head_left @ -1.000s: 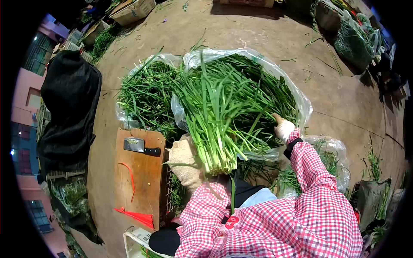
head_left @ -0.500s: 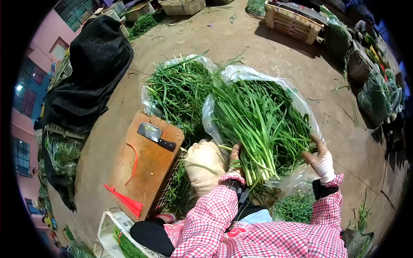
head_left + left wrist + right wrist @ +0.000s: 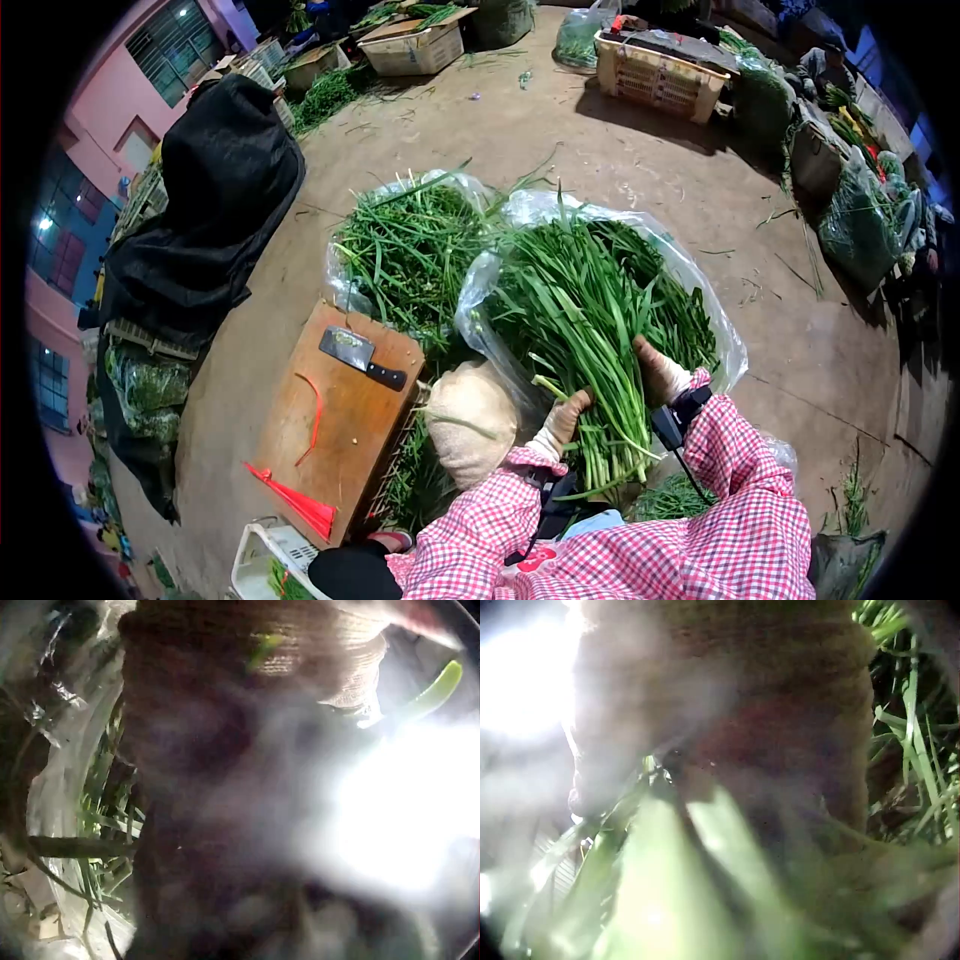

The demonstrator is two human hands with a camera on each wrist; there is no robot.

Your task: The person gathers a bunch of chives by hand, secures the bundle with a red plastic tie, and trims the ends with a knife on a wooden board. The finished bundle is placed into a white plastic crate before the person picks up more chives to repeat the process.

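A bunch of long green chives (image 3: 615, 410) lies over an open clear plastic bag (image 3: 735, 335), leaves pointing away and pale stalk ends toward the person. My left hand (image 3: 567, 417), in a soiled knit glove, grips the bunch from the left near its stalk ends. On the other side my right hand (image 3: 662, 372), gloved alike, holds it a little higher up. In the right wrist view, green blades (image 3: 656, 892) come out from under the fingers. Glare and blur hide most of the left wrist view, where the knit glove (image 3: 300, 652) fills the top.
To the left, a cleaver (image 3: 350, 348) and a red strip (image 3: 312, 415) lie on a wooden board (image 3: 290, 440), red ties (image 3: 295, 500) at its near edge. A stuffed cream sack (image 3: 470, 420) stands between board and bag. Another bag of greens (image 3: 410, 245) sits behind.
The right hand has moved from the bag's right edge leftward onto the bunch. The left hand now shows at the stalk ends, and the bunch has come nearer the person. The head view has shifted.
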